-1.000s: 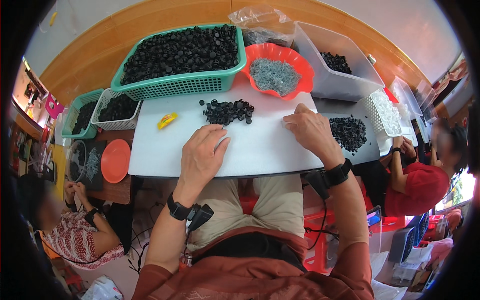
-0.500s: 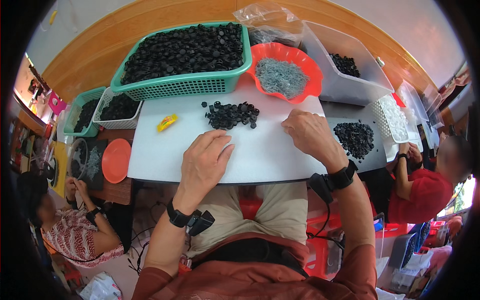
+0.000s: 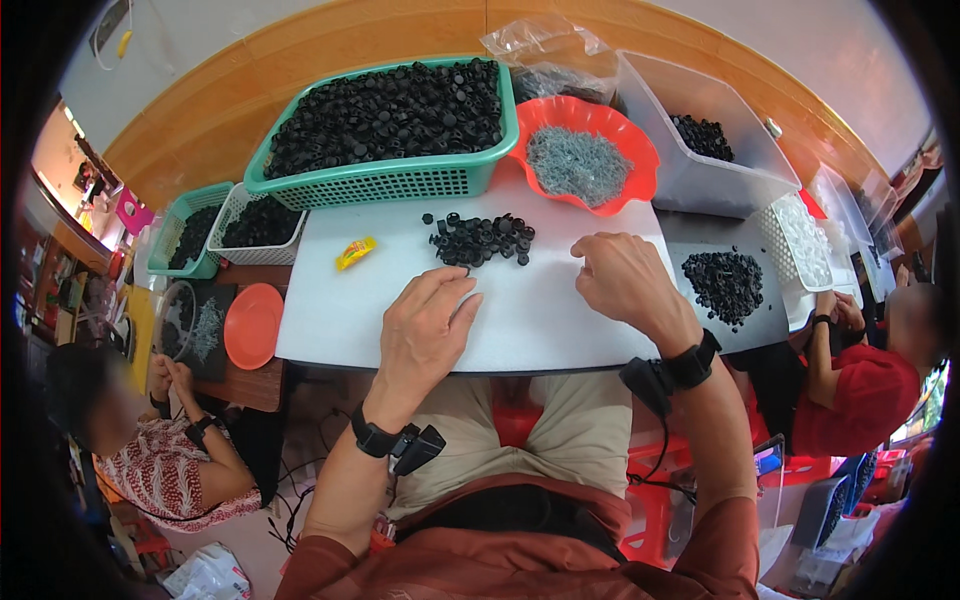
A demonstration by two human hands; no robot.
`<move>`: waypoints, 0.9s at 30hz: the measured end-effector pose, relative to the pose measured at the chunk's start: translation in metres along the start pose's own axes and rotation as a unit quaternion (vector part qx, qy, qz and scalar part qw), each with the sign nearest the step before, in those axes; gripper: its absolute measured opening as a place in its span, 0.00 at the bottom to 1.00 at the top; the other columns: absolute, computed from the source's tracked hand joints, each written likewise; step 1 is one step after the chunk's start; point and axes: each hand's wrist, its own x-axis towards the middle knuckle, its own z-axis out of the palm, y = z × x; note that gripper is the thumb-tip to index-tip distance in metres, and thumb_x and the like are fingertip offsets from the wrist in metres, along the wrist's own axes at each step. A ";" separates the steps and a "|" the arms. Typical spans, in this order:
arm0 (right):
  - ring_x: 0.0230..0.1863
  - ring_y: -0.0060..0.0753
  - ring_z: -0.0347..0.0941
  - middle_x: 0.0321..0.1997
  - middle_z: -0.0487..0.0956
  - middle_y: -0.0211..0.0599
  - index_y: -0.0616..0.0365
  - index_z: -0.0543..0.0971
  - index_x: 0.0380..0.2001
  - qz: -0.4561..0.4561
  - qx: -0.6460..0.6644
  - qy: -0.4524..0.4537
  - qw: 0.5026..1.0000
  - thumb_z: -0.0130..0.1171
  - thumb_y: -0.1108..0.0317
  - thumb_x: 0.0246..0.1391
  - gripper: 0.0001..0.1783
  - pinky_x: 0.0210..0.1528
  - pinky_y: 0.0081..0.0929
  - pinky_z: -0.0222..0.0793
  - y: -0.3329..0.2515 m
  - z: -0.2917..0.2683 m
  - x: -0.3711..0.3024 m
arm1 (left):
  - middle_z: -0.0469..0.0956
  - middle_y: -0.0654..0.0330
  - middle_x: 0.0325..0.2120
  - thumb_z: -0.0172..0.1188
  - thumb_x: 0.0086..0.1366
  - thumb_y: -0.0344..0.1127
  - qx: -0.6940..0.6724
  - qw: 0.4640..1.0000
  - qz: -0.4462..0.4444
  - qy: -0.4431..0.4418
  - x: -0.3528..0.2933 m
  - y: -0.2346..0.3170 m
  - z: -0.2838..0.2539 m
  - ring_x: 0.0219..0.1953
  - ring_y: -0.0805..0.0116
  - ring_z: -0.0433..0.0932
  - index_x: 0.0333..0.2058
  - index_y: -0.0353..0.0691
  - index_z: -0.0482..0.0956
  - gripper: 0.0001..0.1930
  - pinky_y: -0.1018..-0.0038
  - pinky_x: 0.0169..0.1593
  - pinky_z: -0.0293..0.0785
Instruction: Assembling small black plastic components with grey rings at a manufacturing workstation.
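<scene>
Trousers (image 3: 455,430), beige, lie nearest, below the tabletop (image 3: 340,320). Over its front edge reach both forearms, each with a black wristband, one on the left wrist (image 3: 385,432) and one on the right (image 3: 690,367). The left hand (image 3: 430,325) is over the white surface, back up, fingers bent together and thumb near them; whether its grip holds a small piece I cannot tell. The right hand (image 3: 635,288) is curled, knuckles up; its fingertips are hidden, so I cannot tell whether that grip is closed on anything.

Just beyond the left fingertips lie the caps (image 3: 485,240), black, in a loose heap between the hands, one lying apart at its far left. A yellow packet (image 3: 355,252) lies left of them.

On the left, a seated person (image 3: 190,470) in a patterned top sits near an orange plate (image 3: 253,325); on the right sits another in a red top (image 3: 860,400). Small black parts (image 3: 722,285) are heaped on a dark board (image 3: 690,240) right of the right hand.

Farther back stand a green basket (image 3: 380,188) full of black caps, a red bowl (image 3: 610,205) of grey pins (image 3: 580,165) and a clear bin (image 3: 715,185). Behind the bowl is a clear bag (image 3: 545,45), then a wooden panel (image 3: 400,35).
</scene>
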 end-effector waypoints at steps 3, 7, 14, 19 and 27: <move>0.37 0.57 0.80 0.36 0.83 0.51 0.65 0.85 0.37 -0.028 0.064 0.065 0.995 0.58 0.74 0.49 0.12 0.44 0.46 0.76 -0.002 0.005 -0.015 | 0.84 0.52 0.42 0.71 0.57 0.27 0.008 1.000 0.006 0.001 0.001 0.001 0.000 0.43 0.52 0.84 0.40 0.35 0.85 0.11 0.65 0.46 0.82; 0.38 0.58 0.79 0.38 0.82 0.49 0.63 0.84 0.37 -0.038 0.116 0.100 0.987 0.58 0.73 0.56 0.09 0.43 0.47 0.75 -0.007 0.011 -0.034 | 0.84 0.52 0.42 0.71 0.57 0.27 0.031 0.998 0.050 -0.012 0.003 0.001 0.001 0.43 0.52 0.83 0.40 0.36 0.85 0.11 0.64 0.45 0.82; 0.38 0.53 0.80 0.39 0.82 0.42 0.60 0.83 0.38 -0.002 0.169 0.116 0.979 0.61 0.68 0.61 0.07 0.42 0.45 0.75 -0.007 0.025 -0.051 | 0.83 0.54 0.42 0.71 0.56 0.26 0.005 0.997 0.069 -0.030 0.019 0.020 0.011 0.43 0.53 0.82 0.40 0.36 0.84 0.12 0.63 0.46 0.79; 0.35 0.49 0.80 0.37 0.82 0.40 0.60 0.84 0.36 0.018 0.243 0.148 0.959 0.65 0.70 0.57 0.06 0.38 0.39 0.75 -0.002 0.036 -0.055 | 0.81 0.56 0.44 0.71 0.56 0.27 0.046 0.993 0.095 -0.048 0.035 0.021 0.030 0.49 0.53 0.77 0.40 0.35 0.84 0.12 0.62 0.50 0.77; 0.31 0.41 0.79 0.36 0.82 0.40 0.62 0.84 0.36 0.054 0.324 0.150 0.933 0.67 0.71 0.56 0.06 0.35 0.34 0.74 -0.001 0.035 -0.058 | 0.79 0.57 0.42 0.70 0.57 0.28 0.114 0.985 0.100 -0.079 0.047 0.014 0.048 0.48 0.52 0.75 0.37 0.35 0.85 0.09 0.61 0.49 0.76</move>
